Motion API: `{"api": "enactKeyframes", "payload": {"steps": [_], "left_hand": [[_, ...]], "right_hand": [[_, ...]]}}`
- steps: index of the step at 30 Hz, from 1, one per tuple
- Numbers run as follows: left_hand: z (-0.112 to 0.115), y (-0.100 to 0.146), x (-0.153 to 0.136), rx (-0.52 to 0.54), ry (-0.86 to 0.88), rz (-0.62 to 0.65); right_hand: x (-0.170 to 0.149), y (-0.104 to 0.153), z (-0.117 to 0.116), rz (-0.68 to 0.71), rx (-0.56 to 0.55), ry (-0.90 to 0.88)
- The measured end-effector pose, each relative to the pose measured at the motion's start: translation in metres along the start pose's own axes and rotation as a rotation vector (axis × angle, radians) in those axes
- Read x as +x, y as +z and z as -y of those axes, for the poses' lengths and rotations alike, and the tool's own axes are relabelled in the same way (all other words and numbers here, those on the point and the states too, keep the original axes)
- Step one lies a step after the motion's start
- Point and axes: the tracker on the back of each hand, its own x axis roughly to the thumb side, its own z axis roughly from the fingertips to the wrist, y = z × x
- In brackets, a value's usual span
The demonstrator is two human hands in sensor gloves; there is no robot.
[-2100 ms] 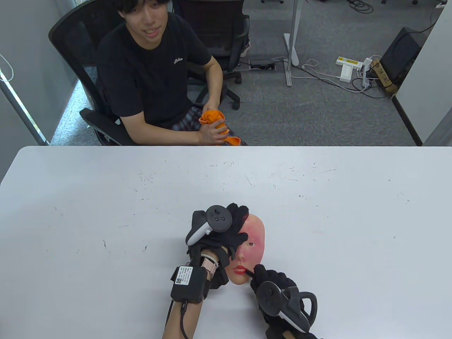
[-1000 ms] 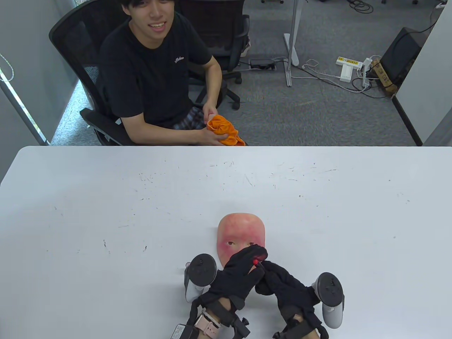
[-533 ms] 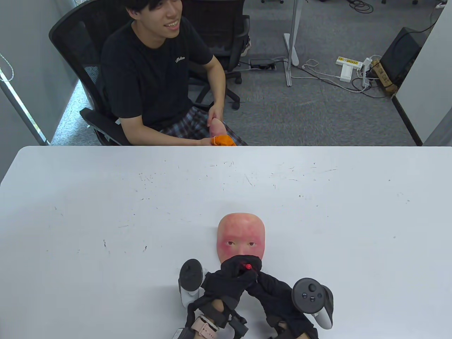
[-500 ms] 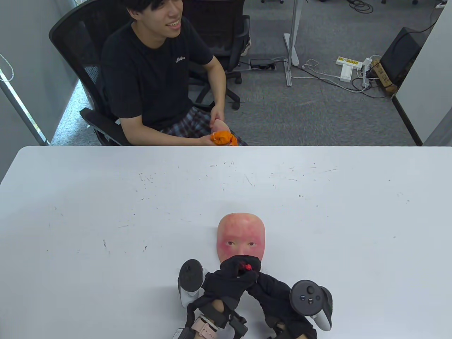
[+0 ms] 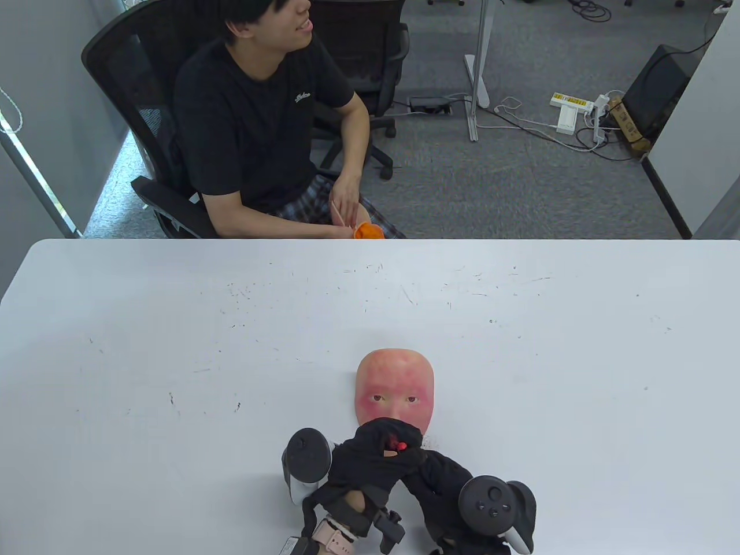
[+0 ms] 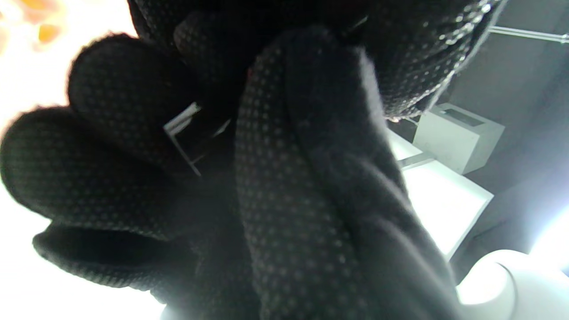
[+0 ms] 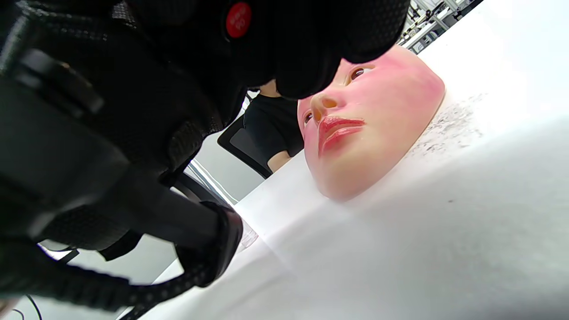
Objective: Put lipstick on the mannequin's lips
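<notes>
The mannequin face mask [image 5: 395, 388] lies face up on the white table [image 5: 173, 324], forehead away from me. Its lips [image 7: 338, 128] are red in the right wrist view; from above my hands hide them. Both gloved hands meet over the mask's chin. My left hand [image 5: 383, 444] and right hand [image 5: 425, 459] both curl round the lipstick [image 5: 398, 445], of which only a red bit shows between the fingers. Its red round end [image 7: 238, 19] shows among the right hand's fingers [image 7: 302, 58]. The left wrist view is filled by gloved fingers [image 6: 111, 133] around a shiny edge [image 6: 184, 133].
A person in a black shirt [image 5: 254, 127] sits in an office chair [image 5: 127, 87] across the table and holds an orange cloth [image 5: 368, 231] at the far edge. Cables and a power strip [image 5: 572, 104] lie on the floor beyond.
Both hands, still joined on the lipstick, have slid slightly toward me. My right wrist has turned, bringing its tracker lower and leftward. The seated person has turned their head and lowered the cloth.
</notes>
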Motion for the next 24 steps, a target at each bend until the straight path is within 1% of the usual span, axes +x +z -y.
{"api": "enactKeyframes", "payload": {"steps": [3,5,7,12,14,17,18,19,20,21,23,24], "left_hand": [[0.007,0.001,-0.005,-0.079,0.066,-0.024],[0.009,0.001,-0.006,-0.078,0.111,-0.007],[0.008,0.000,-0.003,-0.085,0.091,0.011],[0.000,0.003,0.004,-0.016,-0.030,0.100],[0.001,0.004,0.005,0.010,-0.033,0.110],[0.004,0.003,-0.001,-0.040,0.008,0.083],[0.006,0.002,-0.002,-0.076,0.042,0.085],[0.008,0.003,-0.003,-0.081,0.075,0.073],[0.007,0.003,-0.003,-0.066,0.089,0.076],[0.005,0.004,-0.002,-0.028,0.084,0.081],[0.000,0.004,0.001,0.016,0.019,0.094],[-0.002,0.004,0.003,0.020,-0.024,0.105]], "right_hand": [[-0.005,0.001,0.001,-0.018,-0.013,0.008],[-0.009,0.000,0.002,-0.033,-0.027,-0.021],[-0.010,0.000,0.003,-0.035,-0.024,-0.056],[-0.001,-0.001,0.003,0.001,0.003,-0.003],[0.000,0.001,0.003,0.011,-0.012,0.032],[-0.001,0.002,0.004,0.008,-0.035,0.034],[-0.003,0.002,0.004,-0.008,-0.046,0.048],[-0.006,0.002,0.005,-0.018,-0.058,0.045],[-0.007,0.002,0.005,-0.016,-0.053,0.030],[-0.008,0.001,0.005,-0.007,-0.031,0.010],[-0.007,0.000,0.005,0.011,-0.010,-0.015],[-0.005,0.000,0.005,0.022,-0.005,-0.009]]}}
